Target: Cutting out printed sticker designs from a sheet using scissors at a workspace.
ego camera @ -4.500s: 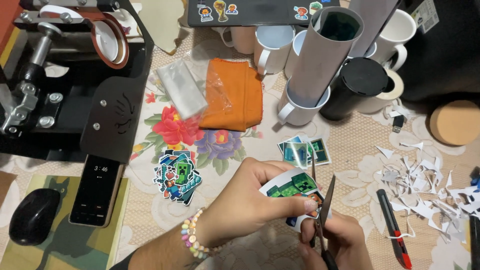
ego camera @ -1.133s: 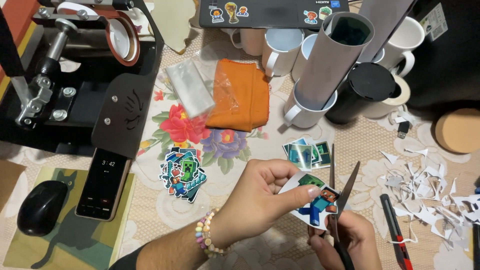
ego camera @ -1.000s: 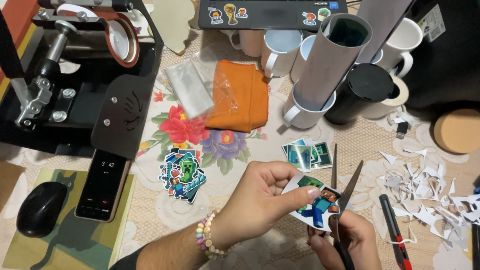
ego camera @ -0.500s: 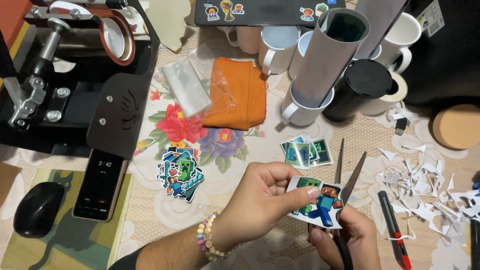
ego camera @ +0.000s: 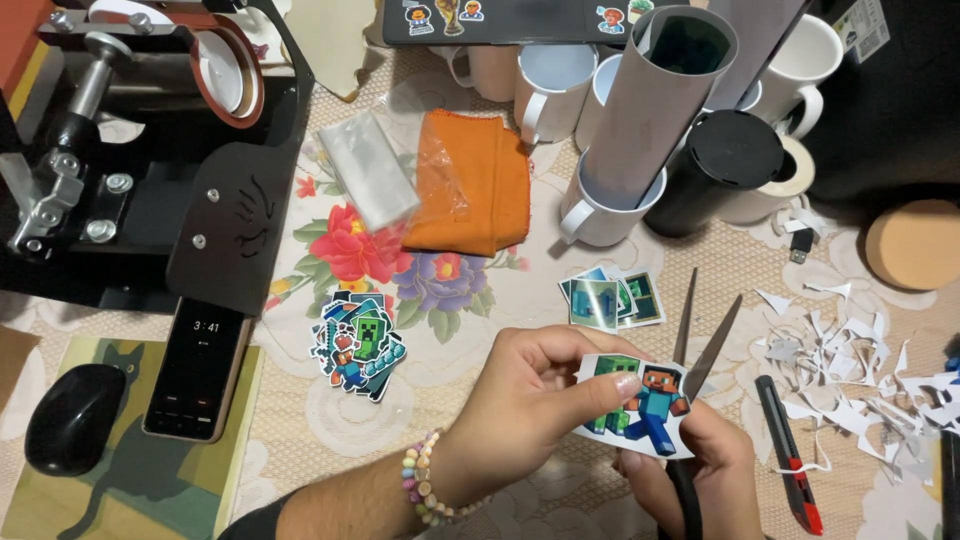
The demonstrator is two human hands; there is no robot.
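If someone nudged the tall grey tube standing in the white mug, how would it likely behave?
The grey tube leans at a slant in the white mug, so a nudge would probably swing it around the rim or tip it out. It looks hollow and thin-walled, so likely light. The mug, standing close to other mugs, might shift with it.

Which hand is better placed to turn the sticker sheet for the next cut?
Left. The left hand pinches the sticker sheet by its edge, while the right hand is busy with the open scissors.
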